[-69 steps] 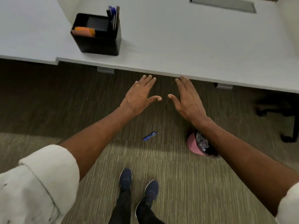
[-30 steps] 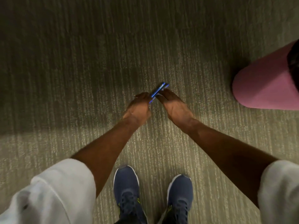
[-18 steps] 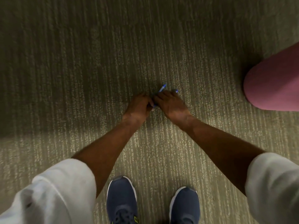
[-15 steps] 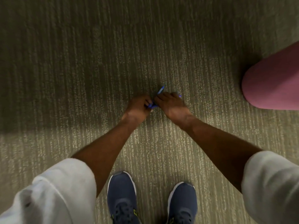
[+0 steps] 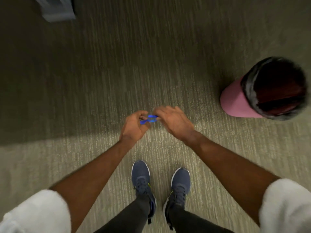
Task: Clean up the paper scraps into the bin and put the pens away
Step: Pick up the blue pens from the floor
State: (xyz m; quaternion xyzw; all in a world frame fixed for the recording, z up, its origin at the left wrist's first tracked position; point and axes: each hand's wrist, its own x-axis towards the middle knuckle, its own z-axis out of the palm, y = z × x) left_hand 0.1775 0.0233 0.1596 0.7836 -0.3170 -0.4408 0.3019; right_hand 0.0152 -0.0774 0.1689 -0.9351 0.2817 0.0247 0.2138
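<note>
Your left hand and right hand both pinching blurred blue pens, pink bin well right.

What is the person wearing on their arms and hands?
White sleeves: the left sleeve and right sleeve are pushed up, leaving both forearms bare. The left hand and right hand have no gloves, and no watch shows.

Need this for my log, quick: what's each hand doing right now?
Left hand: closed, pinching the blue pens.
Right hand: closed, fingers curled on the other end of the same pens.
</note>
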